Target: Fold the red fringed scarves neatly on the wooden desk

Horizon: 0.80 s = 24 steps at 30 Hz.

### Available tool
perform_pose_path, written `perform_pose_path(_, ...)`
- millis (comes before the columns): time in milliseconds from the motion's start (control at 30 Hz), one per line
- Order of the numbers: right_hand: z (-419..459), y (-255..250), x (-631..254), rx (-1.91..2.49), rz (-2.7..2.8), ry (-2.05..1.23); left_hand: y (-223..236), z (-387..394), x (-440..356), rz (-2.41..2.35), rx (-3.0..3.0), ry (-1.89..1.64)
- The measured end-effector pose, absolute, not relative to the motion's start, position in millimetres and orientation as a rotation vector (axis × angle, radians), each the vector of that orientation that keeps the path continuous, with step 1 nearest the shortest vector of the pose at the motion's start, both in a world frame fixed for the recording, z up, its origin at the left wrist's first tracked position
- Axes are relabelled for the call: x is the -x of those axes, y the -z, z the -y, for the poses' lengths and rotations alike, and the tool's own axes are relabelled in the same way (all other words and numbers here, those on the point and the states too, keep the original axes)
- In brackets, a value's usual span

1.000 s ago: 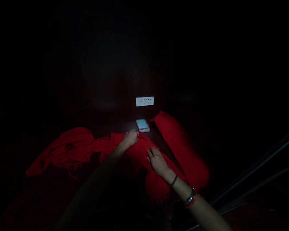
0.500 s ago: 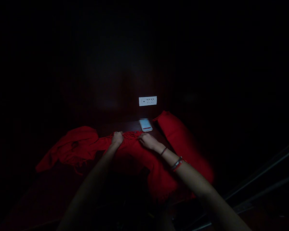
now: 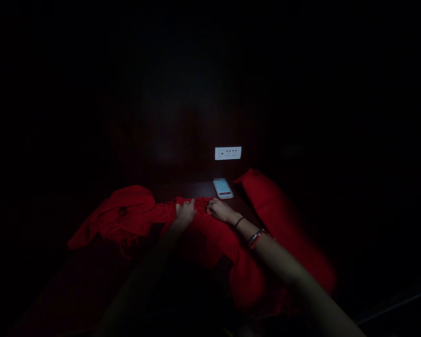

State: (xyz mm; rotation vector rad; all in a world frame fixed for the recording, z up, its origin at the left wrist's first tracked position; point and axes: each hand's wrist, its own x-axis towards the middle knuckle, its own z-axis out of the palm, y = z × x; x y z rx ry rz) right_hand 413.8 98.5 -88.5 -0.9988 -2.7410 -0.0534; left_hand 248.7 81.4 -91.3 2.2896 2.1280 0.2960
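Observation:
A red shawl (image 3: 210, 238) with a fringed edge lies across the dark surface in front of me. My left hand (image 3: 185, 212), with a ring on one finger, is closed on its far fringed edge. A short way to the right, my right hand (image 3: 219, 209) pinches the same edge, fringe showing between the two. From there the fabric hangs down toward me in loose folds. A bunched red cloth (image 3: 131, 213) lies left of my left hand; whether it is part of the same piece I cannot tell.
Just beyond my right hand lies a phone (image 3: 224, 188) with a lit screen. Above it, a white socket plate (image 3: 228, 153) sits on the dark wall. A smoother length of red cloth (image 3: 280, 224) stretches along the right. Darkness hides most of the surroundings.
The view has shifted, so everything appears farther right and slightly lower. My hands have come closer together along the fringed edge, both still gripping it.

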Motion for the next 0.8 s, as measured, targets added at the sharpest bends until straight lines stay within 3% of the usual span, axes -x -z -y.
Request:
perform_pose_path(333, -83.6, 90.6, -425.3, 0.953, 2.4, 0.126, 84.3, -101.3, -259.8, -1.39, -2.154, -0.738)
perform_pose_path(800, -90.6, 94.9, -420.3, 0.941, 2.234, 0.057, 93.9, -91.0, -255.2, -1.197, -2.029, -0.638)
